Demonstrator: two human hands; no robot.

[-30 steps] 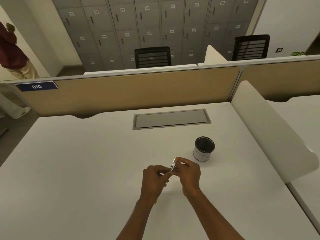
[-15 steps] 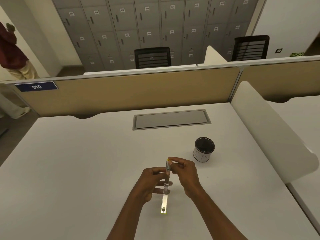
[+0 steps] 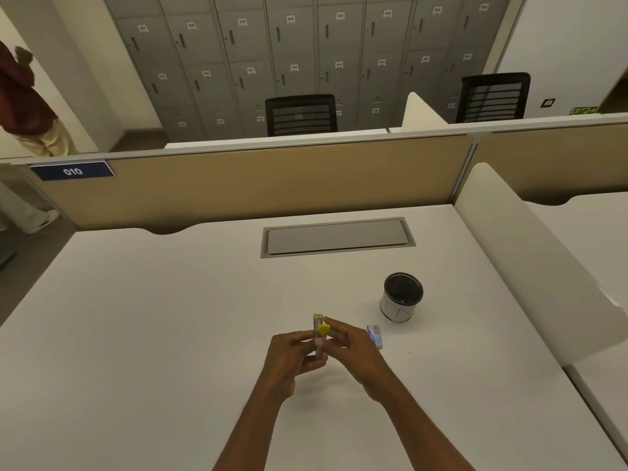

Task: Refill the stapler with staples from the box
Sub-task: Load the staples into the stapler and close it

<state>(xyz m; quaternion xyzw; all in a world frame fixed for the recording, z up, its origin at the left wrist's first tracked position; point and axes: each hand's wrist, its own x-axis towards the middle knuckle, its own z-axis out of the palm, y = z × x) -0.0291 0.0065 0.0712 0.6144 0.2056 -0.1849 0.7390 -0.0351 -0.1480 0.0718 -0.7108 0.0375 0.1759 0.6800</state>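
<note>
We see both hands meeting over the tabletop (image 3: 170,334), working a small stapler (image 3: 318,334) held upright between them. Left hand (image 3: 289,358) has its fingers curled round the lower part of the metal body, closed on it. Right hand (image 3: 353,348) comes in from the other side, fingers partly bent, fingertips (image 3: 331,323) touching the yellow piece near the stapler's top; whether it actually pinches that piece or just rests on it we cannot tell. Stapler looks like it is in the opening or closing stage, magazine state too small to read.

Staple box (image 3: 374,335) lies flat on the tabletop just beyond the right hand's knuckles, not touched by either hand. A dark-rimmed cup (image 3: 402,296) stands further out past the box, apart from it.

Risks as we judge them:
- Stapler is slim and gripped only low down by the left hand; a hard push from the right fingertips could twist it out of the grip.
- If the yellow part is a spring pusher, it could snap back on a finger or fly off if released carelessly.
- No staples in hand that we can see; a staple strip is brittle, could break or scatter when pulled from the box.
- Right hand swinging out to the box may knock it toward the cup.
- Box opening side not visible, so fumbling is likely.
</note>
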